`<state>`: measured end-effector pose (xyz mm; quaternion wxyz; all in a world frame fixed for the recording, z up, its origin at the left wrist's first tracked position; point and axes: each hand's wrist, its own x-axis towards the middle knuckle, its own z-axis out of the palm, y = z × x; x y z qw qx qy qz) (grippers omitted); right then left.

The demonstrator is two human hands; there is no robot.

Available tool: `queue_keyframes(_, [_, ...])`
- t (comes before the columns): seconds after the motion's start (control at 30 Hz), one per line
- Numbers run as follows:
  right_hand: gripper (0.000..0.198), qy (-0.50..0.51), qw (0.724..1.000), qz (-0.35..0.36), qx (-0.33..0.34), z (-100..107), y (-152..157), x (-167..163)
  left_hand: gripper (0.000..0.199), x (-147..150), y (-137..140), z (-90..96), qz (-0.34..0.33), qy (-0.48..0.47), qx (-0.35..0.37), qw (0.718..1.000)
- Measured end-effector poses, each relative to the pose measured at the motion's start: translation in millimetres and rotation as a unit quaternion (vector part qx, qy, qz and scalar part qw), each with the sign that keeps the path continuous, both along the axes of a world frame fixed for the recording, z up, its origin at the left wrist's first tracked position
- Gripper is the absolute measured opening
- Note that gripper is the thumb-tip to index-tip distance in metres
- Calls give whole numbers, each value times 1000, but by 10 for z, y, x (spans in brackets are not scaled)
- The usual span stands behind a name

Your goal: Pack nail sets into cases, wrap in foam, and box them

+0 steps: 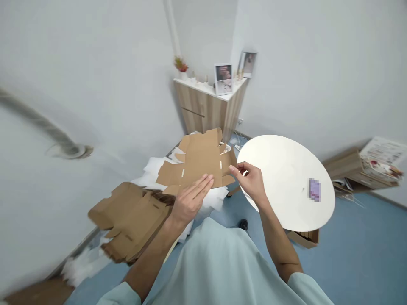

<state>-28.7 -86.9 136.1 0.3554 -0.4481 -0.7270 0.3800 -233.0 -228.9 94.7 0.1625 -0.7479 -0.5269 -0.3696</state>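
In front of me is an unfolded brown cardboard box blank (202, 154), with flaps and small slots along its sides. My left hand (192, 201) lies on its near edge, fingers stretched out together. At the right side, my right hand (251, 180) pinches the edge of a side flap, which tilts upward, between thumb and fingers. A stack of more flat box blanks (133, 216) sits lower left of my left hand. White wrapping sheets (154, 167) show beneath and around the cardboard.
A round white table (276, 178) stands to the right, bearing a blurred purple item (314, 189). Under it is an open carton (305, 238). A corner cabinet (203, 101) with picture frames (223, 79) stands ahead. A pipe (60, 135) juts from the left wall.
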Motion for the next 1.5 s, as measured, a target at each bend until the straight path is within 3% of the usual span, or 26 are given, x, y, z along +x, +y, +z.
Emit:
queue_keyframes(0.1, [44,-9,995,-96,-23,-139,250,705,67,530,592,-179,-88,21,-2,996])
queue_keyframes(0.2, [40,-21,985,-167,-46,-409,470,1474,65,1151,1161,-471,-169,25,-28,985])
queue_keyframes(0.37, [44,-40,962,-248,-103,-1081,722,2705,64,2259,1922,-1256,-283,52,-114,951])
queue_keyframes(0.57, [61,-24,933,-315,-172,-2042,731,3681,58,3306,2312,-2291,-351,110,-232,900])
queue_keyframes(0.7, [67,-61,919,-335,-199,-2550,659,4005,56,3697,2307,-2673,-353,154,-320,865])
queue_keyframes(0.87, [52,-151,901,-309,-265,-2922,622,4191,59,3892,2255,-2859,-343,141,-419,829])
queue_keyframes(1.03, [36,-198,881,-307,-301,-2968,655,4270,59,3838,2253,-2943,-323,106,-486,806])
queue_keyframes(1.13, [50,-237,879,-318,-266,-2854,759,4271,62,3657,2273,-2936,-268,93,-514,810])
queue_keyframes(1.27, [68,-240,912,-253,-217,-2715,1074,4179,74,3332,2303,-2853,-193,59,-542,816])
queue_keyframes(1.37, [79,-236,924,-197,-228,-2718,1374,4041,63,3180,2302,-2763,-170,66,-557,810])
queue_keyframes(1.5, [84,-250,914,-175,-266,-2823,1625,3840,40,3168,2269,-2669,-144,58,-568,808])
